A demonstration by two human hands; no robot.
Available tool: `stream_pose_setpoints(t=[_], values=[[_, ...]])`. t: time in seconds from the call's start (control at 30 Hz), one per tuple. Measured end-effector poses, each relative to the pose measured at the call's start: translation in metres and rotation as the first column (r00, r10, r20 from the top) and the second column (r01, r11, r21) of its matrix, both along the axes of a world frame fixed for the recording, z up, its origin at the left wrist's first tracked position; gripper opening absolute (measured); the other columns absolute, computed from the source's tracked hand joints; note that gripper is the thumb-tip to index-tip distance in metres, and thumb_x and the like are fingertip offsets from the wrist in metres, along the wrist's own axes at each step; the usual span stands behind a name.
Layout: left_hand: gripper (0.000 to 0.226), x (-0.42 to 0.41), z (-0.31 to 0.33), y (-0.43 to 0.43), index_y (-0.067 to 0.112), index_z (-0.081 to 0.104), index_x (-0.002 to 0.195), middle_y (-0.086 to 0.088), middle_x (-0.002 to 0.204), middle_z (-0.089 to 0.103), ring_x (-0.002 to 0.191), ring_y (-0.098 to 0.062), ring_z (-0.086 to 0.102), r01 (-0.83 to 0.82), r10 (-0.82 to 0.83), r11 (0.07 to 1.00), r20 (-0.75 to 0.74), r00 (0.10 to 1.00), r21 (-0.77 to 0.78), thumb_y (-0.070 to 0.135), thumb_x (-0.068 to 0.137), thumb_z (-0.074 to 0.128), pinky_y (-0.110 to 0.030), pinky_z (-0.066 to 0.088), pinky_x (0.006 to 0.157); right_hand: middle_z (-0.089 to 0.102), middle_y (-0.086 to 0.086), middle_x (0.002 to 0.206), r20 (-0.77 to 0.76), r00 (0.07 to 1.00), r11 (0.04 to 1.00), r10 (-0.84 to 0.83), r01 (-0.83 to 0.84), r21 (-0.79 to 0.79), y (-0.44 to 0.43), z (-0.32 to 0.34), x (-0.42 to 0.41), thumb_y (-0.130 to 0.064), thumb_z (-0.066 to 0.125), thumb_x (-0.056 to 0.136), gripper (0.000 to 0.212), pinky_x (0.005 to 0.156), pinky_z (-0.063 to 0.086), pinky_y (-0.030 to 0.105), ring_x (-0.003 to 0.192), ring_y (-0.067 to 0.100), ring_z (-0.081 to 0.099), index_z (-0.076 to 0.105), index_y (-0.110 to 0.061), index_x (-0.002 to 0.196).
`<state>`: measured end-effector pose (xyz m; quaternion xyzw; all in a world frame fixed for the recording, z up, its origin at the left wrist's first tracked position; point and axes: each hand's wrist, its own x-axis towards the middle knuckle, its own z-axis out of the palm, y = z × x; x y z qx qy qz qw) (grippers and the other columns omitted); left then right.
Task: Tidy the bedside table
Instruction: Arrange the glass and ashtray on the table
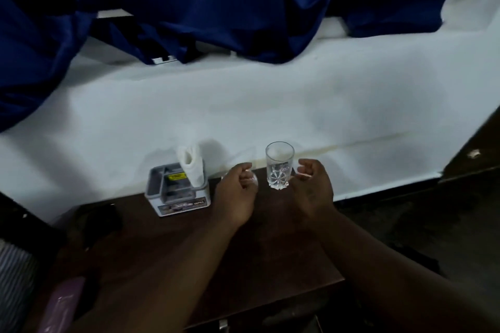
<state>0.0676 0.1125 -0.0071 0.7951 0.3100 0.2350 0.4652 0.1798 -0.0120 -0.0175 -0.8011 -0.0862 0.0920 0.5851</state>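
A clear cut-glass tumbler [279, 166] stands upright at the back edge of the dark brown bedside table [189, 257]. My left hand [238, 192] is just left of it and my right hand [311, 189] just right of it. Both hands have their fingers loosely curled in, hold nothing, and do not touch the glass. Left of my left hand sits a grey and white organiser box [177, 192] with a white tissue [192, 165] sticking up from it.
A dark object [100, 222] lies at the table's left side. A pink item [62, 303] and striped fabric [13, 273] are at the lower left. A white wall [270, 105] stands behind, with a blue curtain [189, 8] above it. Dark furniture [476, 149] is at the right.
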Motion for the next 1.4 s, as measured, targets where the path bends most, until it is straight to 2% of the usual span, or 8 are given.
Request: stream_pose_setpoints(t=[0.1, 0.2, 0.33, 0.47, 0.7, 1.07, 1.3, 1.4], values=[[0.073, 0.041, 0.003, -0.005, 0.024, 0.039, 0.155, -0.005, 0.149, 0.054, 0.127, -0.02, 0.058, 0.038, -0.068, 0.943, -0.081, 0.994, -0.332, 0.004, 0.09, 0.066, -0.038, 0.051, 0.105, 0.052, 0.002, 0.13, -0.024, 0.991, 0.99, 0.133, -0.132, 0.04, 0.005, 0.0, 0.028, 0.003, 0.072, 0.085, 0.066, 0.095, 0.052, 0.036, 0.109, 0.018, 0.057, 0.045, -0.013, 0.143], [0.063, 0.062, 0.005, -0.013, 0.035, 0.062, 0.132, 0.003, 0.129, 0.07, 0.114, -0.022, 0.068, 0.145, -0.153, 0.875, 0.021, 0.988, -0.463, -0.008, 0.085, 0.064, -0.033, 0.058, 0.084, 0.052, -0.004, 0.124, -0.075, 0.937, 0.935, 0.341, -0.33, 0.133, 0.01, 0.002, 0.048, 0.012, 0.064, 0.088, 0.06, 0.096, 0.053, 0.034, 0.114, 0.022, 0.053, 0.046, -0.012, 0.14], [0.06, 0.061, 0.004, -0.018, 0.049, 0.073, 0.093, 0.012, 0.092, 0.08, 0.086, -0.007, 0.074, 0.137, -0.105, 0.887, 0.095, 0.99, -0.442, -0.009, 0.083, 0.061, -0.024, 0.058, 0.069, 0.061, -0.01, 0.112, 0.008, 0.897, 0.89, 0.442, -0.439, 0.122, 0.009, 0.0, 0.052, 0.01, 0.063, 0.09, 0.054, 0.102, 0.053, 0.041, 0.117, 0.03, 0.062, 0.051, -0.02, 0.132], [0.066, 0.05, 0.023, -0.014, 0.034, 0.062, 0.135, 0.0, 0.121, 0.075, 0.11, -0.021, 0.071, 0.091, -0.05, 0.915, 0.114, 0.992, -0.393, -0.012, 0.088, 0.053, -0.043, 0.058, 0.097, 0.063, -0.019, 0.115, 0.153, 0.885, 0.878, 0.44, -0.46, 0.133, 0.013, 0.013, 0.041, 0.003, 0.067, 0.091, 0.054, 0.081, 0.053, 0.009, 0.105, 0.01, 0.065, 0.049, -0.024, 0.135], [0.058, 0.008, 0.035, 0.024, 0.022, 0.051, 0.147, -0.009, 0.139, 0.064, 0.121, -0.029, 0.066, 0.045, -0.025, 0.945, 0.065, 0.998, -0.324, -0.004, 0.096, 0.057, -0.048, 0.055, 0.103, 0.058, 0.019, 0.141, 0.112, 0.849, 0.831, 0.517, -0.529, 0.171, 0.052, 0.026, 0.008, 0.004, 0.063, 0.093, 0.056, 0.106, 0.051, 0.049, 0.127, 0.036, 0.06, 0.045, -0.001, 0.146], [0.073, -0.008, 0.005, 0.041, 0.018, 0.038, 0.155, -0.007, 0.147, 0.057, 0.132, -0.024, 0.057, 0.04, -0.061, 0.963, -0.071, 0.996, -0.266, -0.015, 0.091, 0.052, -0.044, 0.049, 0.111, 0.056, 0.01, 0.14, 0.011, 0.853, 0.848, 0.522, -0.52, 0.108, 0.075, -0.015, -0.006, -0.002, 0.069, 0.091, 0.066, 0.104, 0.051, 0.041, 0.117, 0.022, 0.059, 0.04, -0.01, 0.151], [0.089, -0.026, 0.031, 0.025, 0.015, 0.005, 0.163, -0.007, 0.166, 0.028, 0.146, -0.025, 0.04, 0.05, -0.081, 0.989, -0.231, 0.97, -0.139, 0.0, 0.091, 0.056, -0.02, 0.04, 0.1, 0.035, 0.016, 0.161, 0.048, 0.807, 0.78, 0.589, -0.551, -0.296, 0.071, 0.015, -0.014, -0.018, 0.073, 0.091, 0.079, 0.121, 0.032, 0.042, 0.146, 0.031, 0.04, 0.029, -0.004, 0.155], [0.089, -0.05, 0.056, 0.009, 0.02, 0.01, 0.163, -0.007, 0.165, 0.031, 0.146, -0.023, 0.041, 0.092, -0.09, 0.996, -0.196, 0.976, 0.001, 0.014, 0.091, 0.062, -0.034, 0.039, 0.116, 0.022, 0.011, 0.167, 0.136, 0.809, 0.773, 0.572, -0.476, -0.419, 0.054, 0.045, -0.028, -0.027, 0.069, 0.093, 0.087, 0.12, 0.021, 0.029, 0.153, 0.024, 0.027, 0.017, -0.006, 0.159]])
